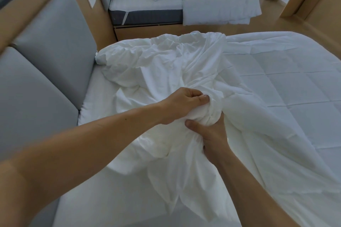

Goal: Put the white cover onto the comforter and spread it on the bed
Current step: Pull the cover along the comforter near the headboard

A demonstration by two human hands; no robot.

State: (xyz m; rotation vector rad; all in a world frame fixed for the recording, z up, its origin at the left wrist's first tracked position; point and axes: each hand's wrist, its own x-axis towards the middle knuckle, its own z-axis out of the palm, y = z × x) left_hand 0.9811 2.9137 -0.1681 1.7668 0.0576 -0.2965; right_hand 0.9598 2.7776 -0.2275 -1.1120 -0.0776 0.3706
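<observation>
Two hands meet at the centre of the frame. The left hand (184, 104) and right hand (212, 136) each clench the same bunched wad of the one white cover (166, 64), which lies crumpled on the near bed (99, 90). One quilted comforter (276, 82) lies flat at right. A second bed (147, 3) stands at upper centre.

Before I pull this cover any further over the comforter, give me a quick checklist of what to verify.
1. Left hand has a firm hold on the white cover: ok, its fingers curl round the bunched cloth.
2. Right hand holds the same bunch: ok, it grips from below.
3. Comforter lies flat on the bed: ok where its quilted side shows.
4. Cover reaches over the whole comforter: not ok, the quilted right part is bare.
5. Cover is smooth: not ok, it is crumpled towards the head end.
6. A comforter corner sits inside the gripped bunch: cannot tell.
</observation>
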